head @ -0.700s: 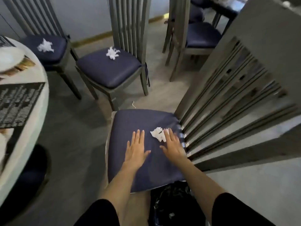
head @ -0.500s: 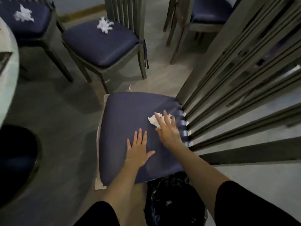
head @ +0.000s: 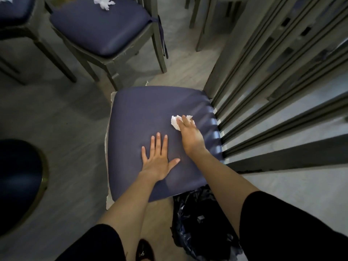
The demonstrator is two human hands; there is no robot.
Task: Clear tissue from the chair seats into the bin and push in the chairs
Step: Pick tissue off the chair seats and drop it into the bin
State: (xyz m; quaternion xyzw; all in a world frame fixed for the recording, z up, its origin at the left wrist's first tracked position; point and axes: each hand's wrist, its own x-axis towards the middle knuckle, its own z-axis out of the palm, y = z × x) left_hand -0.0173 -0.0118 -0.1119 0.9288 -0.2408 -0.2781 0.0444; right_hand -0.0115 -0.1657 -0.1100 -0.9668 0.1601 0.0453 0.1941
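- The bin (head: 197,219), lined with a black bag, stands nearest on the floor. It is tucked against the near edge of the chair seat (head: 143,113), between the person's forearms.
- The left hand (head: 157,161) stays where it was half a second ago. It lies flat on the blue cushion with its fingers straight and slightly spread, gripping nothing.
- The right hand (head: 190,136) had straight fingers over the tissue (head: 174,123) earlier. Now they appear to curl down round it, though blur softens the fingertips.
- The tissue is still on the seat, far right of its middle and near the slatted back (head: 263,91).
- The view has dipped since then, so the far chair (head: 101,29) sits at the top edge, with a second tissue (head: 103,1) on its cushion.
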